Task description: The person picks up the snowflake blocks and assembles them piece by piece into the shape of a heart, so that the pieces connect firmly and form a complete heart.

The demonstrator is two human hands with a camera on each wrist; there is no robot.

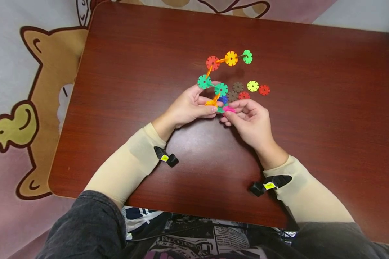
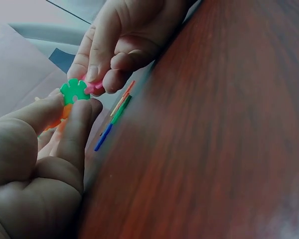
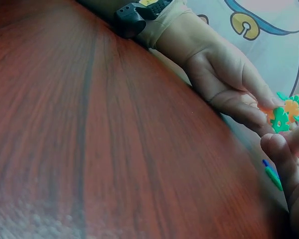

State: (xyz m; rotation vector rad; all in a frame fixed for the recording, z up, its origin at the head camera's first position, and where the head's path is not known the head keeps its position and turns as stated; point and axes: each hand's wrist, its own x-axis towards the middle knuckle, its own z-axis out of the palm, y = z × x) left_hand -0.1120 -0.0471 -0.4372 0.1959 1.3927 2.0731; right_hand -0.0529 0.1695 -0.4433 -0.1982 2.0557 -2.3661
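My left hand (image 1: 192, 104) pinches a green notched disc (image 2: 74, 91) at the near end of a chain of interlocked plastic discs. From there the chain runs away over the table through orange discs (image 1: 213, 102), teal discs (image 1: 204, 82), a red disc (image 1: 212, 63) and a yellow-orange disc (image 1: 231, 58) to a bright green disc (image 1: 247, 57). Between thumb and fingers my right hand (image 1: 251, 120) holds a pink disc (image 1: 229, 109), its edge meeting the green one. Fingers hide much of both discs.
Just beyond the hands lie loose discs on the brown table (image 1: 133, 61): brown ones (image 1: 238, 87), a yellow one (image 1: 253, 86), red ones (image 1: 264, 90) and a blue one (image 1: 223, 99). A patterned cloth (image 1: 52, 118) hangs along the table's left side.
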